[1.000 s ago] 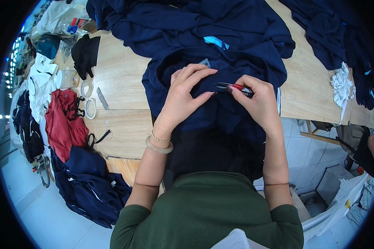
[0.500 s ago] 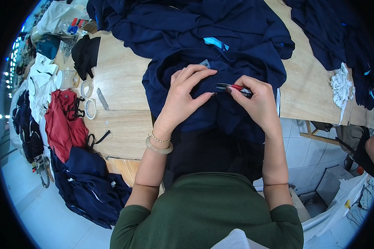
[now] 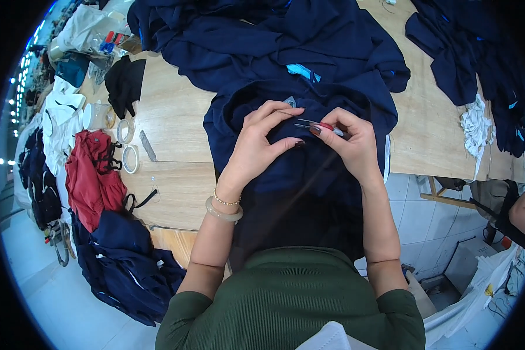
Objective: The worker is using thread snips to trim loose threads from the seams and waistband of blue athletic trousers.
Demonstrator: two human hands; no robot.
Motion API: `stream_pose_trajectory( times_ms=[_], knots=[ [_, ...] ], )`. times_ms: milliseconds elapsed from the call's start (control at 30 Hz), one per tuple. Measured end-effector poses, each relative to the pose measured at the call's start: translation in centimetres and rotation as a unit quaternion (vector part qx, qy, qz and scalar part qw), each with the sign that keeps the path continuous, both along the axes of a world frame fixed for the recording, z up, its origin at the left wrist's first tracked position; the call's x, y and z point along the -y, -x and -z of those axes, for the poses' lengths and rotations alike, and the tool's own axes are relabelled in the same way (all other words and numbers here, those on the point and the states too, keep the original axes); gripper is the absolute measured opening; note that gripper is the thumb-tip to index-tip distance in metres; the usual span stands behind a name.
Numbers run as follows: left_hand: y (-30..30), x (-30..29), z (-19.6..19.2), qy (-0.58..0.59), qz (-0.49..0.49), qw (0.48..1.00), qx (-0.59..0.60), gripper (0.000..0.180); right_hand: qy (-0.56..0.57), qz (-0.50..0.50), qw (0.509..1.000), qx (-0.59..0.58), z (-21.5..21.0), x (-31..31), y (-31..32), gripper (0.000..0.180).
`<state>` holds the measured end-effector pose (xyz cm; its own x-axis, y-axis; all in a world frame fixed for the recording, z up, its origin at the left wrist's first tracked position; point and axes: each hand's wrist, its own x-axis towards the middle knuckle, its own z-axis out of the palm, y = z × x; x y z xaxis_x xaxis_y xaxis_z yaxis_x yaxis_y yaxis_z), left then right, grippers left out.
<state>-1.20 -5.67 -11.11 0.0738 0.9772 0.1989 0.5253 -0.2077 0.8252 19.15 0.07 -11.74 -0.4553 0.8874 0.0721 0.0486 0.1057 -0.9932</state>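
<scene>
Navy-blue soft cloth garment: bunched at the near edge of the pale wooden tabletop.
Garment handling: looks limp, pliable, fairly light, not fragile; probably best held at the thick banded edge of its opening.
Left hand: thumb and fingers parted, tips resting on the cloth, nothing visibly gripped.
Right hand: thumb and fingers closed around small red-handled metal snips, blades pointing left over the garment.

hands apart, fingers bent
</scene>
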Motion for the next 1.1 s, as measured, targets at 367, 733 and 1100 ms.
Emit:
stream_pose_trajectory(
  times_ms=[367, 733, 1100],
  knots=[
    [-1.0, -0.1, -0.8, -0.042, -0.077, 0.995, 0.040, 0.049, 0.061, -0.015, 0.998, -0.005, -0.4, -1.1, -0.4, 0.016],
    [-4.6, -0.5, -0.7, -0.018, -0.145, 0.983, 0.114, 0.022, -0.003, 0.030, 0.999, 0.028, -1.7, -0.9, -0.8, 0.016],
    [-3.8, 0.4, 0.7, 0.026, -0.104, 0.965, 0.238, 0.013, -0.202, 0.026, 0.973, 0.110, -2.8, 0.7, -0.2, 0.012]
  ],
)
